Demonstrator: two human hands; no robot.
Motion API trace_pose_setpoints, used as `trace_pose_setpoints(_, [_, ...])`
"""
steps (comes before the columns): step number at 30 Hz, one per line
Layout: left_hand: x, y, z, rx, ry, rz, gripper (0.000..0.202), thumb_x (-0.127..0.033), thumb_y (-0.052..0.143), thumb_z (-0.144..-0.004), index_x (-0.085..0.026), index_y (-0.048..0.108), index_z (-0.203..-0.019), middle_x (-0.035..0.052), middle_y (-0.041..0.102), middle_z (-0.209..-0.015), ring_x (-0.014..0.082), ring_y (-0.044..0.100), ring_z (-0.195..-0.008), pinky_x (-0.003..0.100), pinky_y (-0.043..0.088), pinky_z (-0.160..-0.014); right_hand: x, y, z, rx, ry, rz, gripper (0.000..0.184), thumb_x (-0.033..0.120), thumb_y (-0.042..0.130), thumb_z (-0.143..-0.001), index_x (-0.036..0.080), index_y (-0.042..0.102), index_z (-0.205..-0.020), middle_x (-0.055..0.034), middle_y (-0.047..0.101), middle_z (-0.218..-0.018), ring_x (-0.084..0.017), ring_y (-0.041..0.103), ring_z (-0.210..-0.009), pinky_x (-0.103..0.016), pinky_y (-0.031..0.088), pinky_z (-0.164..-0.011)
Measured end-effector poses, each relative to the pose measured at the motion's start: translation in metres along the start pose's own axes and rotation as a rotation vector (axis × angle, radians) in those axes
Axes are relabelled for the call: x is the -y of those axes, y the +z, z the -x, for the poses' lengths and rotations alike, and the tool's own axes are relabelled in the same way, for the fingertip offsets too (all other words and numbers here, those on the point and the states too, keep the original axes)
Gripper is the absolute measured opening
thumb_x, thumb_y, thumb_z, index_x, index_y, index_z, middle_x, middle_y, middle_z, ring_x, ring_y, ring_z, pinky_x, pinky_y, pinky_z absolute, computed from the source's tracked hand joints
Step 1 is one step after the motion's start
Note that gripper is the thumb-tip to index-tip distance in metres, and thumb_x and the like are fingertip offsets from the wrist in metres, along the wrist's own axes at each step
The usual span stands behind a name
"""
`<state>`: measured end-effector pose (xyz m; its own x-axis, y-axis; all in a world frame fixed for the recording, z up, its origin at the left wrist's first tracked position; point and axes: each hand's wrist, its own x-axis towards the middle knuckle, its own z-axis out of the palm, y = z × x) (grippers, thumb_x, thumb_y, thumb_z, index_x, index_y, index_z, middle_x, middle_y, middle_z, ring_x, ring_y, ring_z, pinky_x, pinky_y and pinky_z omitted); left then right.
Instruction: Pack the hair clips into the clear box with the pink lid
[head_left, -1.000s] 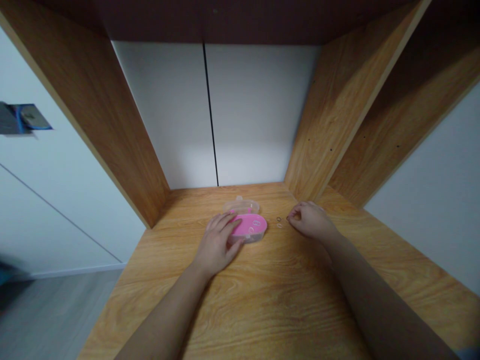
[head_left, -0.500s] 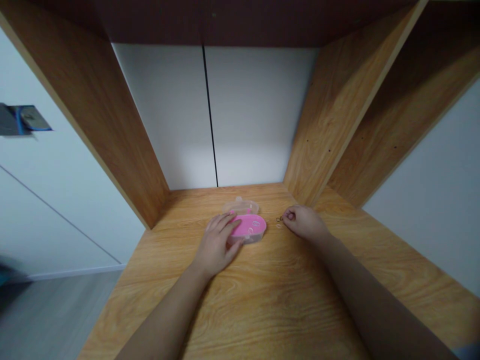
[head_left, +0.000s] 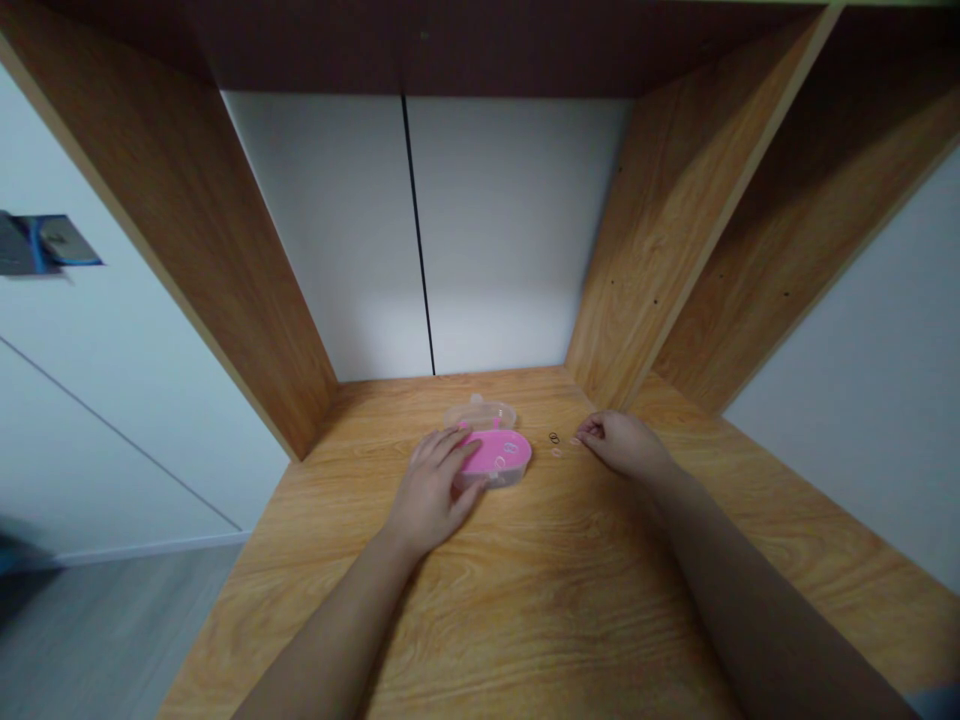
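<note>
My left hand (head_left: 429, 490) rests over the left end of an oval plastic case (head_left: 516, 455) with a pink top surface and clear sides. Its fingers lie on the pink surface and its thumb presses the front side. Behind the case, the clear lid (head_left: 491, 412) stands folded back. On the pink surface are a pale ring (head_left: 500, 463) and a small pale mark or piece. My right hand (head_left: 619, 443) is closed in a pinch at a small pinkish ring (head_left: 575, 441), touching the table. Between the case and this hand lie two overlapping black rings (head_left: 553, 438) and another pinkish ring (head_left: 556, 453).
The wooden tabletop (head_left: 480, 620) runs back to a white panel (head_left: 510, 250) with a black seam. Wooden uprights stand at the left (head_left: 225, 260) and right (head_left: 675, 200), under a dark shelf (head_left: 420, 50). Grey floor (head_left: 135, 620) shows at the lower left.
My right hand has shifted slightly right, away from the black rings, which now lie together on the table. A pinkish ring now shows at its fingertips. My left hand stays on the case.
</note>
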<state>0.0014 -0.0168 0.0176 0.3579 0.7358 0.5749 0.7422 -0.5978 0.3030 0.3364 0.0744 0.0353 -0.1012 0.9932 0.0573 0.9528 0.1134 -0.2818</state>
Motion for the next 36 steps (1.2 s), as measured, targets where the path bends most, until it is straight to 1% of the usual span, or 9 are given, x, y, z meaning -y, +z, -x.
trace_pose_setpoints(2, [0.000, 0.000, 0.000, -0.001, 0.004, -0.001, 0.045, -0.036, 0.063, -0.091, -0.022, 0.058, -0.134, 0.0131, 0.056, -0.144, 0.0302, 0.049, -0.136, 0.056, 0.038, -0.115, -0.003, 0.003, -0.002, 0.029, -0.004, -0.012, 0.016, 0.035, 0.064, -0.086, 0.022, 0.072, -0.086, -0.0053, 0.076, -0.089, -0.020, 0.069, -0.080, -0.027, 0.043, -0.064])
trace_pose_setpoints(5, [0.000, 0.000, 0.000, -0.002, 0.007, 0.001, 0.045, -0.036, 0.063, -0.091, -0.022, 0.057, -0.134, 0.0130, 0.056, -0.145, 0.0302, 0.049, -0.135, 0.056, 0.038, -0.114, -0.004, 0.009, -0.004, 0.043, -0.050, 0.010, 0.017, 0.031, 0.059, -0.088, 0.019, 0.070, -0.085, -0.0065, 0.075, -0.085, -0.019, 0.067, -0.076, -0.026, 0.043, -0.063])
trace_pose_setpoints(8, [0.001, 0.001, 0.000, -0.005, 0.008, 0.007, 0.046, -0.036, 0.063, -0.091, -0.023, 0.057, -0.135, 0.0125, 0.055, -0.145, 0.0303, 0.049, -0.136, 0.057, 0.038, -0.115, 0.000, 0.011, -0.004, 0.041, -0.117, 0.038, 0.020, 0.029, 0.055, -0.090, 0.018, 0.069, -0.082, -0.0087, 0.073, -0.084, -0.020, 0.066, -0.077, -0.028, 0.045, -0.068])
trace_pose_setpoints(11, [0.002, 0.001, 0.001, -0.018, 0.008, 0.015, 0.046, -0.036, 0.063, -0.091, -0.024, 0.057, -0.135, 0.0122, 0.056, -0.145, 0.0304, 0.049, -0.136, 0.057, 0.037, -0.115, 0.008, 0.010, -0.001, 0.014, -0.198, -0.016, 0.022, 0.033, 0.054, -0.091, 0.018, 0.068, -0.084, -0.0093, 0.072, -0.090, -0.021, 0.065, -0.082, -0.028, 0.046, -0.073])
trace_pose_setpoints(14, [0.002, 0.001, 0.000, -0.012, 0.006, 0.010, 0.046, -0.037, 0.063, -0.091, -0.023, 0.057, -0.135, 0.0122, 0.055, -0.145, 0.0303, 0.048, -0.137, 0.057, 0.037, -0.116, 0.017, 0.009, 0.003, 0.040, -0.258, -0.079, 0.025, 0.037, 0.054, -0.092, 0.019, 0.069, -0.084, -0.0082, 0.072, -0.088, -0.020, 0.065, -0.080, -0.028, 0.047, -0.071])
trace_pose_setpoints(21, [0.000, 0.000, 0.000, -0.002, 0.006, 0.008, 0.046, -0.037, 0.062, -0.091, -0.023, 0.057, -0.135, 0.0125, 0.055, -0.146, 0.0306, 0.049, -0.136, 0.057, 0.037, -0.115, 0.027, 0.009, 0.007, 0.119, -0.228, -0.046, 0.018, 0.032, 0.059, -0.087, 0.021, 0.071, -0.081, -0.0059, 0.075, -0.085, -0.019, 0.066, -0.077, -0.027, 0.046, -0.066])
trace_pose_setpoints(27, [0.001, 0.001, 0.000, 0.007, -0.003, 0.001, 0.046, -0.038, 0.062, -0.092, -0.023, 0.057, -0.135, 0.0124, 0.055, -0.146, 0.0299, 0.048, -0.137, 0.056, 0.037, -0.116, 0.033, 0.010, 0.010, 0.083, -0.256, 0.050, 0.019, 0.028, 0.056, -0.087, 0.020, 0.070, -0.077, -0.0069, 0.073, -0.086, -0.020, 0.065, -0.078, -0.028, 0.044, -0.068])
trace_pose_setpoints(32, [0.001, 0.001, 0.001, 0.011, -0.009, 0.001, 0.045, -0.037, 0.063, -0.091, -0.023, 0.058, -0.134, 0.0123, 0.054, -0.146, 0.0306, 0.048, -0.137, 0.057, 0.036, -0.116, 0.033, 0.012, 0.009, 0.050, -0.247, 0.013, 0.016, 0.030, 0.059, -0.085, 0.019, 0.071, -0.088, -0.0073, 0.072, -0.094, -0.020, 0.064, -0.085, -0.026, 0.044, -0.074])
trace_pose_setpoints(36, [0.001, 0.001, 0.001, 0.001, -0.004, 0.008, 0.047, -0.036, 0.064, -0.090, -0.023, 0.057, -0.135, 0.0125, 0.056, -0.145, 0.0303, 0.049, -0.136, 0.055, 0.037, -0.116, 0.034, 0.011, 0.010, 0.112, -0.206, 0.018, 0.020, 0.031, 0.056, -0.088, 0.019, 0.070, -0.081, -0.0065, 0.072, -0.082, -0.018, 0.062, -0.073, -0.027, 0.039, -0.064])
